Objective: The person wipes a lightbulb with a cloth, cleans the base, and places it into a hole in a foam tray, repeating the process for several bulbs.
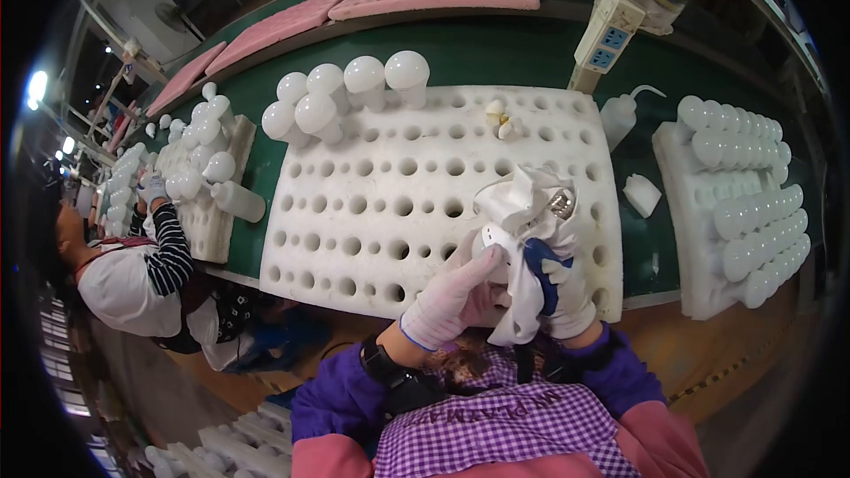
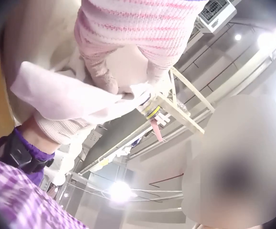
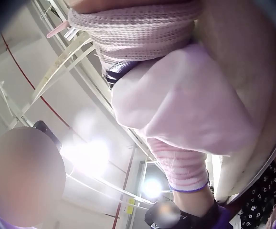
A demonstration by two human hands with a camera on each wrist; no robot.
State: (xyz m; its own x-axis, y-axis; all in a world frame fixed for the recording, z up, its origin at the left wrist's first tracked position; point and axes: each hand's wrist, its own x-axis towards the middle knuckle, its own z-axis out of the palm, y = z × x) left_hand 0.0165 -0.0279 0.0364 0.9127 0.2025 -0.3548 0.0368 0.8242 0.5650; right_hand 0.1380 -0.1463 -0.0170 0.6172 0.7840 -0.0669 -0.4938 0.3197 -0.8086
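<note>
In the head view my gloved left hand (image 1: pixel 447 301) pinches a smooth white light bulb part (image 1: pixel 493 239) with small dark marks, its thumb lying along the near side. Beside it my right hand (image 1: pixel 567 288), in a white glove with blue on it, grips a bunched white cloth (image 1: pixel 522 296). A silvery threaded screw base (image 1: pixel 561 204) shows among the folds at the top. The cloth hides much of what lies between the hands. From the left wrist, striped glove fingers (image 2: pixel 100 71) curl round the pale rounded part, with the cloth (image 2: pixel 76 95) hanging across below.
Beneath my hands lies a white foam tray (image 1: pixel 381 168) with rows of holes. Several bulbs (image 1: pixel 363 80) stand at its far left, and a small whitish-yellow piece (image 1: pixel 503 119) lies farther right. A squeeze bottle (image 1: pixel 618 119) and a bulb-filled tray (image 1: pixel 668 212) stand right. Another person (image 1: pixel 133 292) works left.
</note>
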